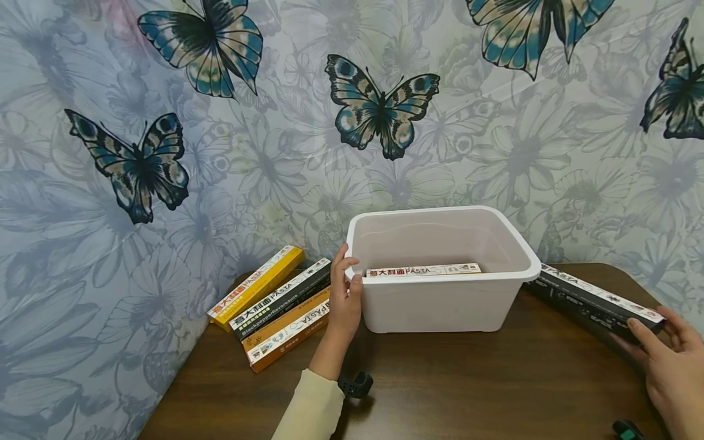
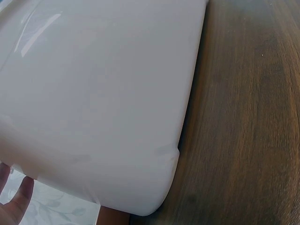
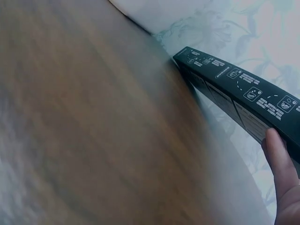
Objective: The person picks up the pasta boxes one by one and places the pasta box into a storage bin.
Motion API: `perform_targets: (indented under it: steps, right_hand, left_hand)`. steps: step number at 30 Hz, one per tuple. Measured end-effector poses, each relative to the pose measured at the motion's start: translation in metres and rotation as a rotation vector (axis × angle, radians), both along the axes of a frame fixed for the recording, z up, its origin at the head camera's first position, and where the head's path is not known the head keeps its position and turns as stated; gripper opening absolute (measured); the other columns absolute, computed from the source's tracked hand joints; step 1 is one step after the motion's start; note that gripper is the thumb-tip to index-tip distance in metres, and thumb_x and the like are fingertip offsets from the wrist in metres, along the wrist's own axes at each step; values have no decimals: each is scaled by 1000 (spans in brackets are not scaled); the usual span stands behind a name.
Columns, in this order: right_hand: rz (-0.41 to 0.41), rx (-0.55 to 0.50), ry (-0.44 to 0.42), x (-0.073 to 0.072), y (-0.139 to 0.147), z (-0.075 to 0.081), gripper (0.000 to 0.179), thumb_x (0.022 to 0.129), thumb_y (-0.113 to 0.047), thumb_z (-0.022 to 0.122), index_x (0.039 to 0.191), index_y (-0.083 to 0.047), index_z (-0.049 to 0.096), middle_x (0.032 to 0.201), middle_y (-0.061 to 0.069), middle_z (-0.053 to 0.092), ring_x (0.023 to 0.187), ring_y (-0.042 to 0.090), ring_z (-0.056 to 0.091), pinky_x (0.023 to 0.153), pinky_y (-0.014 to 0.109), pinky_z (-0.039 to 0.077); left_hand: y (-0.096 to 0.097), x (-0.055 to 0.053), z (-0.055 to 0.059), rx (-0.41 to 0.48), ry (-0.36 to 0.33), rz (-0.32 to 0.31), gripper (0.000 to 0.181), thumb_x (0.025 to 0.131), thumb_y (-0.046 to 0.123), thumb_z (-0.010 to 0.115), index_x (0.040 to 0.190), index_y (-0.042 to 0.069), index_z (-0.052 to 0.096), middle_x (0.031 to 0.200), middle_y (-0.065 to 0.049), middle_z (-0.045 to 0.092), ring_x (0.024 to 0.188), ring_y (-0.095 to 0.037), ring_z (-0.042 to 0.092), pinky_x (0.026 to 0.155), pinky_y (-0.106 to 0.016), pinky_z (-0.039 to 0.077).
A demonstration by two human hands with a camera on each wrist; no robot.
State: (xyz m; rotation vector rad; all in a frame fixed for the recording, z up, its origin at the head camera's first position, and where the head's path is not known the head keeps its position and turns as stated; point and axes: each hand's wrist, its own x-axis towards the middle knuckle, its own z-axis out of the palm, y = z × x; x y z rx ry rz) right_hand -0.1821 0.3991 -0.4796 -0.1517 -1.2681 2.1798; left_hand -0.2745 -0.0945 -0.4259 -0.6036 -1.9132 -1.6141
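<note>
A white plastic bin (image 1: 434, 305) stands on the table, with one pasta box (image 1: 423, 270) lying inside, mostly hidden by the front wall. My left hand (image 1: 343, 302) grips the bin at its front left rim corner; its fingertips also show against the wall in the left wrist view. To the right of the bin, my right hand (image 1: 673, 366) holds a long black pasta box (image 1: 596, 299) by its near end. The far end of that box overlaps the bin's right side in the head view. White print covers the box's dark face in the right wrist view.
Left of the bin lie a yellow pasta box (image 1: 264, 287), a black pasta box (image 1: 283, 299) and brown pasta boxes (image 1: 291, 333) side by side. The brown wooden table (image 1: 467, 385) meets a butterfly-patterned wall covering (image 1: 286, 159). A black wrist strap (image 1: 356, 385) is on the left wrist.
</note>
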Motion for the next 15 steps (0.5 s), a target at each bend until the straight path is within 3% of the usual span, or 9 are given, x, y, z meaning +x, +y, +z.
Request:
perform_targets:
  steps: [3, 9, 15]
  right_hand:
    - [-10, -41, 29, 2, -3, 3, 51, 92, 16, 55, 132, -14, 51, 124, -6, 44, 93, 3, 63, 57, 23, 59]
    - [-35, -225, 145, 1, -9, 11, 52, 88, 24, 49, 128, -8, 54, 119, 0, 52, 91, 11, 67, 54, 31, 59]
    - [-88, -340, 197, 0, -16, 24, 51, 88, 25, 48, 128, -7, 52, 127, 2, 45, 98, 15, 67, 55, 34, 60]
  left_hand:
    - [0, 0, 0, 8, 1, -9, 34, 103, 39, 44, 125, 14, 48, 166, -7, 20, 154, -33, 21, 115, -69, 25]
    - [0, 0, 0, -3, -5, 3, 40, 103, 48, 43, 125, 15, 47, 166, -5, 21, 153, -32, 23, 116, -68, 25]
    - [-1, 0, -2, -11, -3, 10, 39, 103, 48, 42, 125, 16, 48, 166, -6, 21, 153, -32, 23, 115, -69, 25]
